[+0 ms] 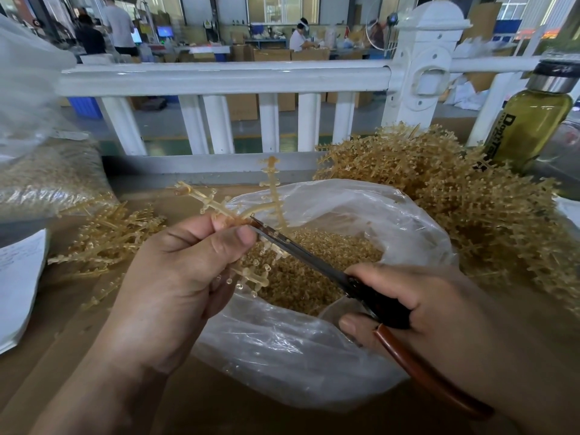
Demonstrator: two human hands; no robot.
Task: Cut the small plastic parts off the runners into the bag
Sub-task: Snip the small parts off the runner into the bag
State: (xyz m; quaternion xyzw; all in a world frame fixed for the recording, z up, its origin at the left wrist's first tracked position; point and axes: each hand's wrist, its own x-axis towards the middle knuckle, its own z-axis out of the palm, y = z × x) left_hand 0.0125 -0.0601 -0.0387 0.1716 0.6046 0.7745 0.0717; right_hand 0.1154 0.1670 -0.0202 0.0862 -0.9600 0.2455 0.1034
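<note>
Cutting hand: the right hand (423, 309) was curled round the handles of the cutters (314, 259), thumb on top, with one brown handle sticking out toward the near edge.
Holding hand: the left hand (175, 277) pinched the runner (273, 196) by its stem between thumb and fingertips, above the left rim of the bag (282, 350).
Runner: amber and branched, with small parts on its twigs. Some branches rose beyond the left hand, others hung below it over the bag's mouth.
Cutters: the dark blades slanted up and left, their tip at the runner's stem just beside the left thumb.
Bag: clear plastic, open on the surface (219, 412) between the hands, holding a heap of cut parts (314, 277).
Piles: a large pile of runners (470, 215) lay at the far right against the bag, and a smaller pile (110, 240) lay to the left.
Elsewhere: a bottle (530, 127) stood far right, and a white railing (219, 80) ran along the far edge.
</note>
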